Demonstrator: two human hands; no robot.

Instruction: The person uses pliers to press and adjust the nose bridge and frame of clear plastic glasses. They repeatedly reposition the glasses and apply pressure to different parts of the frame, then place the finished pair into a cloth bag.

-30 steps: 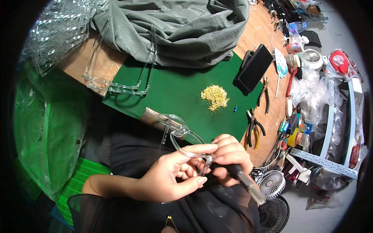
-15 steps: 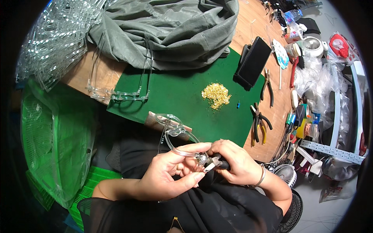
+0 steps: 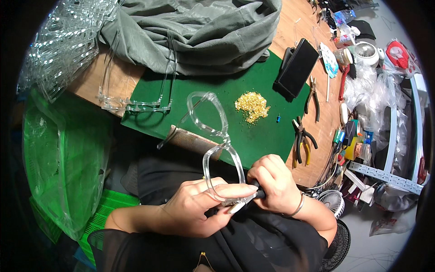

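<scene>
Left hand (image 3: 197,206) pinched the glasses frame (image 3: 226,141) by its near end, right hand (image 3: 274,181) clenched a black-handled tool (image 3: 260,194); likely light, stiff, slick, the rim (image 3: 237,162) looked safest to grip.

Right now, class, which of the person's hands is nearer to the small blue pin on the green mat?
The right hand: it is below the blue pin in the picture. The left hand, holding the clear frame, is lower and farther left.
</scene>
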